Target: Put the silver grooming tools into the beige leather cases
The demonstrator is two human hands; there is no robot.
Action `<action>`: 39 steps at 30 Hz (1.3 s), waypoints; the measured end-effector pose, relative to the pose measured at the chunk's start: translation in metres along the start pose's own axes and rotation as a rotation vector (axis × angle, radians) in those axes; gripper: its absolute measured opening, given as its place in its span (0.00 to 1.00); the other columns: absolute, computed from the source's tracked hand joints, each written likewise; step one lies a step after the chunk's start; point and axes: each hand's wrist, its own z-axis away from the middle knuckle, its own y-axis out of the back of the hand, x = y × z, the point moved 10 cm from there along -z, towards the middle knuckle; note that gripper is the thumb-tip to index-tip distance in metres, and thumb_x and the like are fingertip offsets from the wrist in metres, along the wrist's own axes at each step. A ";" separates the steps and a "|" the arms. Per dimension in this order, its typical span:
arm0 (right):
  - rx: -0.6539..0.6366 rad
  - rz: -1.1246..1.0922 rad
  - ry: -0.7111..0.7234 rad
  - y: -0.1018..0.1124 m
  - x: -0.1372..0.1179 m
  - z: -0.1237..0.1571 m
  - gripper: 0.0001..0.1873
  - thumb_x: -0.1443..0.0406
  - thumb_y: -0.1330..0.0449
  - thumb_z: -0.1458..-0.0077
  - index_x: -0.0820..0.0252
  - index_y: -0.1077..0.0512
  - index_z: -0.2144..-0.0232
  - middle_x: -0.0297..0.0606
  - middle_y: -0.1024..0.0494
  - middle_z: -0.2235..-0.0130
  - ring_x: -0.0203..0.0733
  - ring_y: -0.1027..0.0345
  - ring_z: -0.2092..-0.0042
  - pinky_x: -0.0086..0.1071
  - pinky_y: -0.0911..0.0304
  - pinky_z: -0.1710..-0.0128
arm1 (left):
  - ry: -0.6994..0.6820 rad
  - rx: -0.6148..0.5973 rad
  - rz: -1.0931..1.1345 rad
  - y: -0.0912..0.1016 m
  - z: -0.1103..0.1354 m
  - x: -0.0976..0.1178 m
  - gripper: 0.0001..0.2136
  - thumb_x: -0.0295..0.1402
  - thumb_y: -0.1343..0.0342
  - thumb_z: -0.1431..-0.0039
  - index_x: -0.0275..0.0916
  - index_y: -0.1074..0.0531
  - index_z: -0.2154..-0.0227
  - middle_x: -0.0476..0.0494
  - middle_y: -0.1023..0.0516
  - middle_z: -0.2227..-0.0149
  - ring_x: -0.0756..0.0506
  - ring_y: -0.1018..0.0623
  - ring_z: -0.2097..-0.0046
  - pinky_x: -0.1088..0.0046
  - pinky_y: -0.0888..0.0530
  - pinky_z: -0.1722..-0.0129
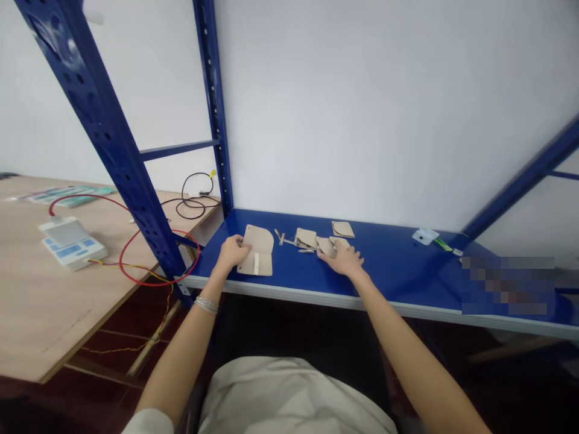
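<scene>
An opened-out beige case (262, 239) lies flat on the blue shelf, with one rounded corner, a crosswise fold and a pale strip on its lower half. My left hand (233, 251) grips its left edge, thumb on top. To the right, my right hand (344, 260) rests over small folded beige cases (324, 246), its fingers spread and touching them; the hand partly hides them. Between the hands lie another folded case (306, 237) and several small slim metallic-looking pieces (282, 239). One more folded case (342, 229) sits farther back.
The blue shelf (398, 277) has a pale front edge and blue uprights (113, 138). At right are a white card-like item (425, 235), a green object (442, 244) and a pixelated patch. A wooden table (27, 289) at left bears a white device (75, 244) with red cable.
</scene>
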 end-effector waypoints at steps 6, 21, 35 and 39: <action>0.041 -0.027 0.066 -0.014 -0.028 -0.025 0.46 0.36 0.51 0.49 0.51 0.46 0.35 0.54 0.44 0.36 0.67 0.51 0.36 0.56 0.55 0.40 | -0.274 0.010 -0.366 -0.025 0.001 0.061 0.29 0.39 0.40 0.51 0.30 0.31 0.47 0.23 0.30 0.47 0.29 0.31 0.46 0.56 0.34 0.47; 0.057 -0.026 0.109 -0.028 -0.070 -0.066 0.40 0.43 0.51 0.43 0.56 0.47 0.35 0.54 0.49 0.34 0.63 0.59 0.33 0.52 0.59 0.37 | -0.696 -0.338 -0.242 -0.113 0.021 0.120 0.21 0.43 0.51 0.37 0.38 0.28 0.47 0.33 0.30 0.41 0.36 0.35 0.37 0.59 0.44 0.37; -0.026 0.017 0.210 -0.042 -0.119 -0.099 0.39 0.48 0.46 0.43 0.54 0.48 0.34 0.52 0.43 0.36 0.61 0.51 0.35 0.47 0.53 0.39 | -0.923 -0.372 -0.139 -0.119 0.045 0.143 0.19 0.43 0.53 0.35 0.36 0.27 0.50 0.36 0.24 0.47 0.40 0.28 0.43 0.64 0.36 0.40; -0.102 -0.031 0.246 -0.052 -0.163 -0.095 0.41 0.48 0.45 0.44 0.53 0.51 0.33 0.51 0.44 0.35 0.60 0.52 0.34 0.45 0.54 0.39 | -0.970 -0.364 -0.116 -0.117 0.051 0.146 0.18 0.40 0.54 0.34 0.36 0.28 0.50 0.37 0.23 0.48 0.42 0.26 0.46 0.65 0.34 0.42</action>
